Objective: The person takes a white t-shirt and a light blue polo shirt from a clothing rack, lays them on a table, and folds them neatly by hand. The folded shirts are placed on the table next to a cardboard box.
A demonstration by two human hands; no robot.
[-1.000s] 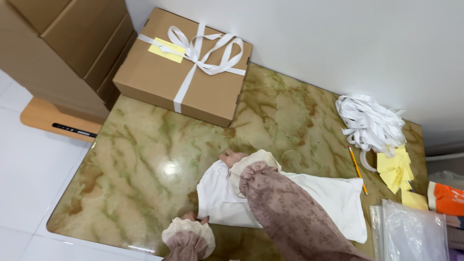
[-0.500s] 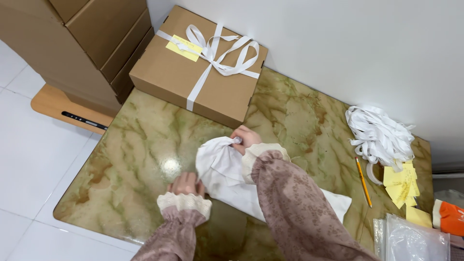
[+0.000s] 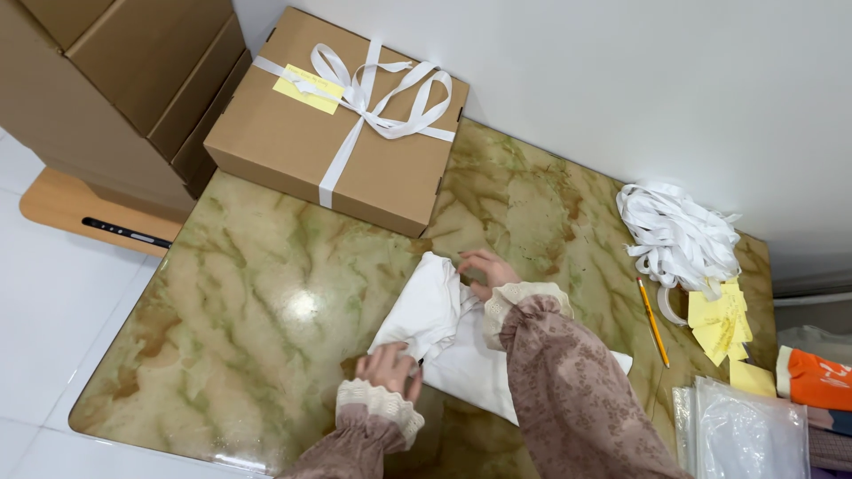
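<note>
Marble table (image 3: 257, 302), green-veined, with white cloth (image 3: 444, 333) under two hands.
Stacked cardboard boxes (image 3: 115, 80) stand at the far left; brown gift box (image 3: 342, 120) with white ribbon and yellow note sits on the far edge; cloth lies mid-table, bunched. Left hand (image 3: 390, 370) pinches its near edge; right hand (image 3: 486, 270) rests on top, fingers curled loosely. Ribbon heap (image 3: 679, 232), yellow notes (image 3: 721, 319), pencil (image 3: 652, 321) lie right.
</note>
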